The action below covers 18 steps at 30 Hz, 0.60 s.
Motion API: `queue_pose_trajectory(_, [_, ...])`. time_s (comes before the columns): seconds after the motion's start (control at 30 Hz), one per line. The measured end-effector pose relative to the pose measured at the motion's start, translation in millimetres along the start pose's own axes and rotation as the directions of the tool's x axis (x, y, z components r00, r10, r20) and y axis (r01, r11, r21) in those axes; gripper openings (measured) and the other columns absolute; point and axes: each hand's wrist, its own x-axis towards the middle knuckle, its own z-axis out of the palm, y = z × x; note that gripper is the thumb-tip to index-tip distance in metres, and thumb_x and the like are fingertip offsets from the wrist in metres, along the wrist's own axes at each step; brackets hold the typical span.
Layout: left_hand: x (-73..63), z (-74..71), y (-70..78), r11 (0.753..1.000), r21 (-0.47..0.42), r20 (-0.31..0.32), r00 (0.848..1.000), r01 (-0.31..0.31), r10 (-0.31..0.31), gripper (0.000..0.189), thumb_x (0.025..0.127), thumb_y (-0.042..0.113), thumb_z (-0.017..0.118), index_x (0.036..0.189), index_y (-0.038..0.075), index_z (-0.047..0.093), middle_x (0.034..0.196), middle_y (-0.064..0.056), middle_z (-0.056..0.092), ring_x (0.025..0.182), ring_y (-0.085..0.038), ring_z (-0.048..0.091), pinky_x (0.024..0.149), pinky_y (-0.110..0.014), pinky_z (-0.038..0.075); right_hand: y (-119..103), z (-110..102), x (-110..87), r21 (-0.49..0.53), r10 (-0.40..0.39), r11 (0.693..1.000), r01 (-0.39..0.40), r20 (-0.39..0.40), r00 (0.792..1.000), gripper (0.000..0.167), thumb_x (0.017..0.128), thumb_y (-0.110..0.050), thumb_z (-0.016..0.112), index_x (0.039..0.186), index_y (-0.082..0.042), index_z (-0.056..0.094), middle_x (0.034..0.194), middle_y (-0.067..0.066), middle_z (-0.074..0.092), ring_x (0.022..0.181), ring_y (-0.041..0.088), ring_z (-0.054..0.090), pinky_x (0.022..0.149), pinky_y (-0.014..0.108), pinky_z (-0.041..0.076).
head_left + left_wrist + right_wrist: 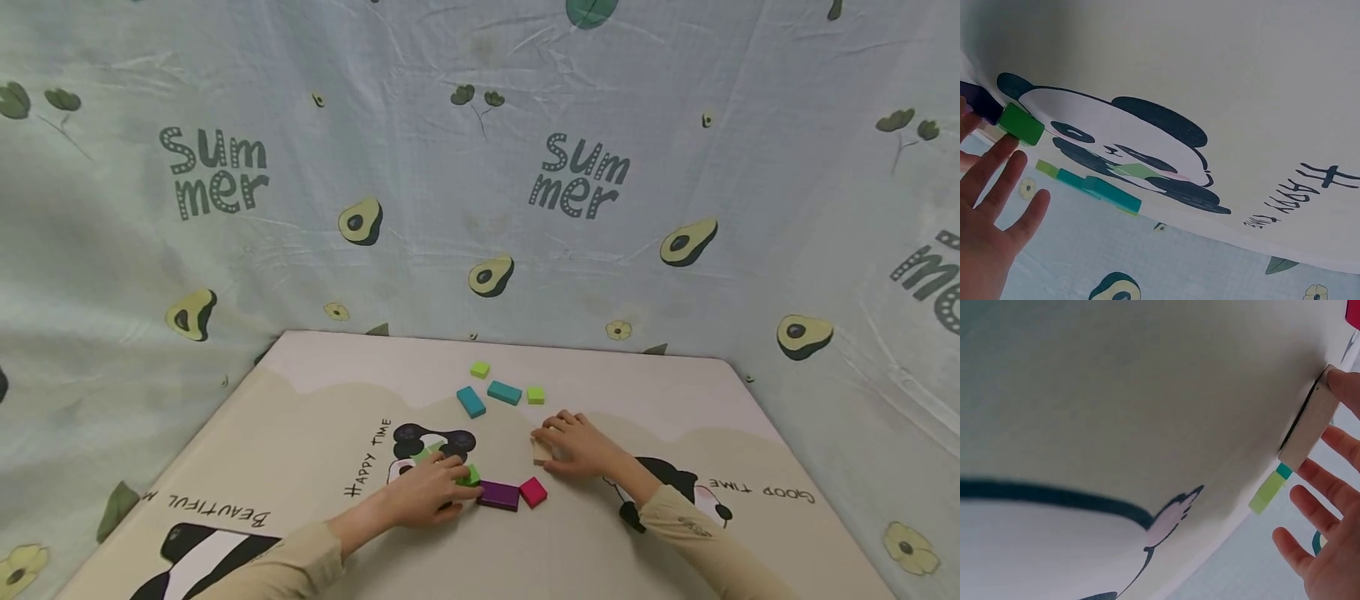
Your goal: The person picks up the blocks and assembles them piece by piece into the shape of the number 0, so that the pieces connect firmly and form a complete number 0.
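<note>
My left hand (429,493) rests low over the table, its fingertips at a green block (1021,124) and at the left end of a dark purple block (498,496). In the left wrist view its fingers look fairly straight, and the thumb is only partly seen. A red-pink block (533,492) sits at the purple block's right end. My right hand (581,448) holds a plain wooden block (1309,422), thumb at one end and a fingertip at the other, with its remaining fingers spread. In the head view the hand covers part of the wooden block.
Farther back on the table (360,358) lie two teal blocks (471,402) and two lime-green blocks (480,369). Pandas and lettering are printed on the tabletop. A hanging cloth (420,167) with avocado prints stands behind and at both sides.
</note>
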Motion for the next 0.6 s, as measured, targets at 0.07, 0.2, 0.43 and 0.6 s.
queue_pose_trajectory(0.07, [-0.4, 1.3, 0.1, 1.000, 0.007, 0.000, 1.000, -0.006, 0.006, 0.031, 0.084, 0.029, 0.056, 0.115, 0.027, 0.060, 0.102, 0.004, 0.059, 0.095, -0.013, 0.050, 0.085, -0.041, 0.044, -1.7, -1.3, -1.1, 0.011, 0.009, 1.000, -0.009, 0.009, 1.000, 0.046, 0.081, -0.042, 0.058, 0.122, -0.021, 0.051, 0.115, 0.001, 0.054, 0.107, 0.020, 0.042, 0.087, 0.043, 0.036])
queue_pose_trajectory(0.2, [-1.6, 3.0, 0.2, 1.000, 0.017, -0.020, 1.000, -0.018, 0.018, 0.031, 0.084, 0.029, 0.056, 0.114, 0.027, 0.061, 0.101, 0.004, 0.060, 0.094, -0.013, 0.051, 0.084, -0.039, 0.045, -4.6, -3.6, -3.5, 0.017, 0.021, 1.000, -0.022, 0.015, 1.000, 0.046, 0.081, -0.044, 0.058, 0.121, -0.023, 0.052, 0.115, 0.000, 0.054, 0.107, 0.019, 0.042, 0.087, 0.043, 0.036])
queue_pose_trajectory(0.43, [-1.6, 1.5, 0.5, 1.000, 0.008, -0.027, 0.999, -0.017, 0.017, 0.031, 0.083, 0.029, 0.056, 0.114, 0.027, 0.061, 0.100, 0.004, 0.060, 0.093, -0.013, 0.050, 0.083, -0.040, 0.045, -6.5, -7.6, -7.3, -0.021, -0.036, 0.999, 0.035, -0.044, 0.998, 0.043, 0.081, -0.044, 0.059, 0.119, -0.025, 0.054, 0.110, -0.003, 0.055, 0.100, 0.017, 0.042, 0.082, 0.039, 0.036])
queue_pose_trajectory(0.6, [-0.2, 0.3, 0.3, 1.000, 0.002, -0.024, 1.000, -0.013, 0.013, 0.030, 0.083, 0.029, 0.056, 0.113, 0.027, 0.061, 0.099, 0.004, 0.060, 0.092, -0.013, 0.049, 0.084, -0.041, 0.045, -5.0, -8.5, -10.6, -0.026, -0.069, 0.997, 0.067, -0.085, 0.994, 0.041, 0.080, -0.043, 0.061, 0.117, -0.025, 0.055, 0.109, -0.002, 0.055, 0.099, 0.017, 0.042, 0.081, 0.040, 0.036])
